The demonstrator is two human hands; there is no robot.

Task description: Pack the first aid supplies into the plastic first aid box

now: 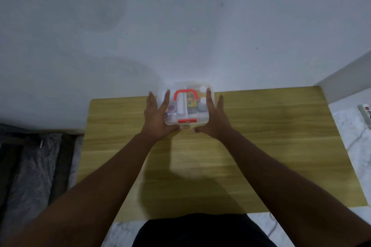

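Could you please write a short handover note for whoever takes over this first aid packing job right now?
Left hand: flat against the left side of the clear plastic first aid box.
Right hand: flat against its right side.
Box: at the far edge of the wooden table, lid on, red handle folded flat, red latch facing the person.
Done: supplies show through the lid; none lie loose on the table.
Left: check that the latch is snapped; I cannot tell.

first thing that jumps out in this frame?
The clear plastic first aid box with its red handle and red latch, lid closed, supplies visible through it, at the far middle of the wooden table. The left hand and right hand grip it from either side. A white power strip lies on the marble floor at the right edge.
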